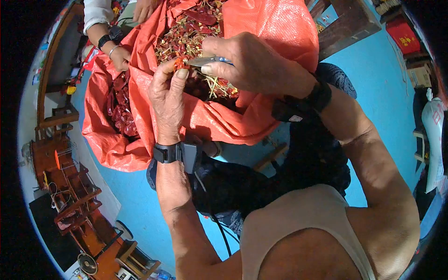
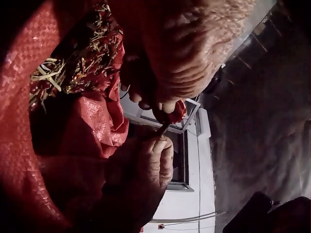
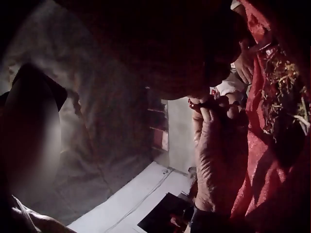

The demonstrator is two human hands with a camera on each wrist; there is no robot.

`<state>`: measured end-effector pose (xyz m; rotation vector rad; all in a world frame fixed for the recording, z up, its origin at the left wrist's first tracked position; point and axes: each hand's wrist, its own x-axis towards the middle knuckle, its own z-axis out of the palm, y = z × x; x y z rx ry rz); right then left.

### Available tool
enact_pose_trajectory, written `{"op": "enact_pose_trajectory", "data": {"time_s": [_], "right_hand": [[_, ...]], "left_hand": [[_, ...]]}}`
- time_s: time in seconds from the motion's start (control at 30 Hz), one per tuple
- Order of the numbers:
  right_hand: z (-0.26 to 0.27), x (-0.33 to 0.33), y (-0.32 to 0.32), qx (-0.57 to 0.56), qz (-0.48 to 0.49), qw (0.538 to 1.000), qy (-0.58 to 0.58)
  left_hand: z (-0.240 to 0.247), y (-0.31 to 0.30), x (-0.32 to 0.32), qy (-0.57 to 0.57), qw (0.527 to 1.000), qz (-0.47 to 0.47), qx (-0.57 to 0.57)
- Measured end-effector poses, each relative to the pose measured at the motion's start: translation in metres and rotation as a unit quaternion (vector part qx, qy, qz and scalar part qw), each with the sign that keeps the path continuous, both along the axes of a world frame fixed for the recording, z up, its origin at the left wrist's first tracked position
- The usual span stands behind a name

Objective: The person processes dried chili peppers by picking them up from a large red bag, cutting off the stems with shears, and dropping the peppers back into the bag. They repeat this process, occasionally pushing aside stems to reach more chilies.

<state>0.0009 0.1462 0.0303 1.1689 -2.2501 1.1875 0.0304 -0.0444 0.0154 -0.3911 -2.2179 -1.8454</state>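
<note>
My left hand [image 1: 168, 95] pinches a piece of red dried chili [image 1: 179, 64] between thumb and fingers. From the other side, my right hand [image 1: 252, 63] grips a small cutting tool with a grey metal blade [image 1: 200, 61] and some blue at its handle. The blade's tip meets the chili at my left fingertips. Both hands are over an orange-red woven sack [image 1: 210, 116], whose mouth shows chili pieces, seeds and pale stems [image 1: 186, 39]. In the left wrist view the chili's red end [image 2: 179, 112] sticks out between the fingers.
Whole dark red chilies [image 1: 122, 107] lie in a sack fold at the left. Another person's hand [image 1: 120, 58] reaches to that fold, and their second hand [image 1: 144, 10] is at the top. A wooden frame [image 1: 350, 30] stands behind the sack, over a blue floor [image 1: 382, 70].
</note>
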Motion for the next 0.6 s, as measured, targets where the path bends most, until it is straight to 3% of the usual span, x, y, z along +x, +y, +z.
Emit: {"op": "enact_pose_trajectory", "data": {"time_s": [0.03, 0.07, 0.1, 0.13, 0.23, 0.27, 0.33, 0.37, 0.4, 0.43, 0.47, 0.53, 0.6], "right_hand": [[0.000, 0.001, -0.001, 0.000, 0.000, 1.000, 0.000], [0.001, 0.002, -0.003, -0.049, 0.053, 0.994, -0.079], [0.002, 0.003, -0.004, -0.097, 0.107, 0.977, -0.155], [0.008, 0.006, 0.001, -0.097, 0.107, 0.977, -0.155], [0.026, 0.008, 0.018, -0.236, 0.245, 0.913, -0.227], [0.023, 0.003, 0.019, -0.239, 0.246, 0.912, -0.226], [0.016, -0.007, 0.023, -0.284, 0.164, 0.850, -0.413], [0.016, -0.009, 0.018, -0.193, 0.075, 0.907, -0.367], [0.005, -0.015, 0.019, -0.193, 0.074, 0.907, -0.366], [-0.014, -0.024, 0.020, -0.104, 0.004, 0.987, -0.122], [-0.020, -0.027, 0.019, -0.007, -0.067, 0.989, 0.131], [-0.024, -0.030, 0.023, -0.024, -0.051, 0.994, 0.090], [-0.027, -0.029, 0.022, -0.066, -0.042, 0.996, -0.042]], "left_hand": [[-0.001, 0.001, -0.001, -0.006, 0.997, -0.039, 0.073], [-0.001, 0.002, -0.001, -0.012, 0.986, -0.079, 0.146], [-0.001, 0.003, -0.001, -0.011, 0.986, -0.079, 0.146], [0.000, 0.004, -0.001, -0.018, 0.988, -0.062, 0.141], [-0.006, 0.003, -0.004, -0.030, 0.988, -0.036, 0.144], [-0.008, 0.002, -0.006, -0.037, 0.987, -0.036, 0.149], [-0.008, 0.002, -0.010, -0.034, 0.988, -0.036, 0.148], [-0.008, 0.000, -0.009, -0.028, 0.989, -0.012, 0.144], [-0.008, -0.001, -0.010, -0.021, 0.990, 0.012, 0.141], [0.000, -0.004, -0.012, -0.006, 0.994, 0.061, 0.092], [0.004, -0.013, -0.017, 0.040, 0.991, 0.127, 0.019], [0.009, -0.042, -0.028, 0.116, 0.965, 0.235, 0.007], [0.016, -0.071, -0.027, 0.225, 0.916, 0.324, -0.070]]}}
